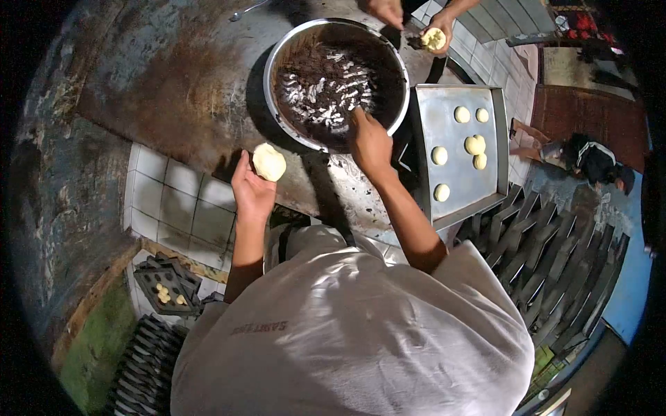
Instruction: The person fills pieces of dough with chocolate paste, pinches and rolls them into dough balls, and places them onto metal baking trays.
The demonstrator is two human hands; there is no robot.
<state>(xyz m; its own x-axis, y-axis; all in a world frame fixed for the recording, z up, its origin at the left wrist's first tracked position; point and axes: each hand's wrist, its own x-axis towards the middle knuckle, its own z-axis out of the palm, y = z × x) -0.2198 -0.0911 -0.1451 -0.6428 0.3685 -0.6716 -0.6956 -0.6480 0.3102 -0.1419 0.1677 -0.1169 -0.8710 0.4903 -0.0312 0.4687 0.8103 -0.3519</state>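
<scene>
My left hand (251, 193) holds a flattened round of pale dough (270, 163) beside the near left of a big metal bowl (268, 76). The dough lies against the fingers, facing up. Over the bowl's near right rim reaches my right hand (370, 143), fingers bunched together at the filling; whether anything is between them is hidden. Dark crumbly filling (316, 59) with white strips (354, 87) on it lies in the bowl.
A metal tray (461, 187) with several dough balls (474, 144) stands right of the bowl. Across the table, another person's hands (444, 24) hold a piece of dough. Stacked dark pans (555, 256) stand at right; more molds (170, 281) sit lower left. Another person (596, 163) is far right.
</scene>
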